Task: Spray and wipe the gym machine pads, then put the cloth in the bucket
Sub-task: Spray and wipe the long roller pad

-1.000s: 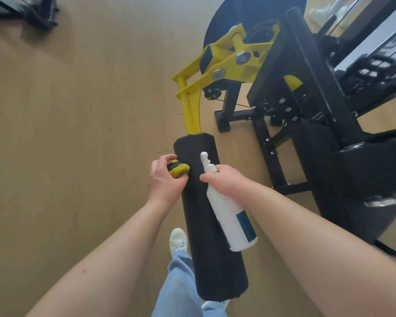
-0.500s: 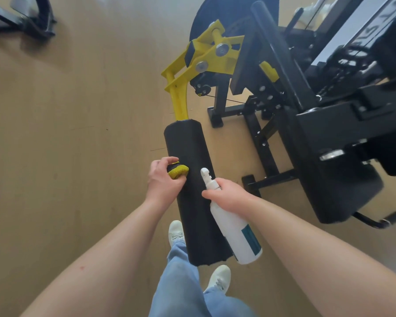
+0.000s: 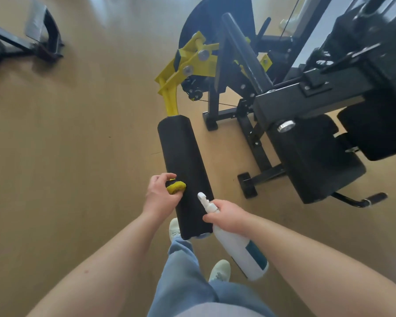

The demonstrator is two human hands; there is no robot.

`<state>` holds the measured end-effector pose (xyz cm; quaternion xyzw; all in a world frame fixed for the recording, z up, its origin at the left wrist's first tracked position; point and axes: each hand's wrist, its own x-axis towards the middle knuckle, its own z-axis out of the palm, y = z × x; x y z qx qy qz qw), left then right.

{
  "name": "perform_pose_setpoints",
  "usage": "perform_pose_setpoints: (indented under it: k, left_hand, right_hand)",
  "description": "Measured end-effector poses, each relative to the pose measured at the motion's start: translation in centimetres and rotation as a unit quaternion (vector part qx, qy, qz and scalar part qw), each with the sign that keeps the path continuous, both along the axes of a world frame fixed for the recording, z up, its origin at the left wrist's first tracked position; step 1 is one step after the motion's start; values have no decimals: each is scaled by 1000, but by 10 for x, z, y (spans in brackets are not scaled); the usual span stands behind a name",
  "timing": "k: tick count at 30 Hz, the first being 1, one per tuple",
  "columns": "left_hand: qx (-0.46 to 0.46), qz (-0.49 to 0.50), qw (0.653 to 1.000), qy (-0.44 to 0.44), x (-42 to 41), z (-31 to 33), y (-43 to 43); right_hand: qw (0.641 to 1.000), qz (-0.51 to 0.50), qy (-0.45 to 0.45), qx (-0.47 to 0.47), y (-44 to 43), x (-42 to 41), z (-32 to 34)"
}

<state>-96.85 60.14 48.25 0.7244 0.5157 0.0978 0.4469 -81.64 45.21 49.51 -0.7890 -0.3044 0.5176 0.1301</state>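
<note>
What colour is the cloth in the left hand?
Mustard yellow; the cloth shows best in head view.

Both bare forearms extend forward and converge, the left hand [image 3: 160, 197] lying knuckles-up with fingers and thumb curled round a bunched yellow cloth [image 3: 176, 186], the right hand [image 3: 226, 217] wrapping the neck of a white spray bottle [image 3: 238, 245].

Pad [image 3: 183, 165]: centre, before the person
Cloth [image 3: 176, 186]: on pad's left side
Bottle [image 3: 236, 239]: right of pad
Machine frame [image 3: 306, 99]: farther right
</note>
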Motion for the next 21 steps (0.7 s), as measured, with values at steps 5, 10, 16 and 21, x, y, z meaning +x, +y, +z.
perform_pose_setpoints:
  k: [5,10,16,21]
  left_hand:
    - [0,1,1000,8,-6,0,-31]
    - [-5,-11,1000,17,-11,-11,-56]
    - [104,-119,987,41,-11,-40,-102]
    - [37,-160,964,208,21,-57,-133]
  right_hand:
    - [999,30,-3,-27,-29,-11,-7]
    - [998,44,6,-47,-48,-13,-17]
    - [996,-89,10,6,-60,0,-33]
    - [992,-121,25,29,-47,13,-50]
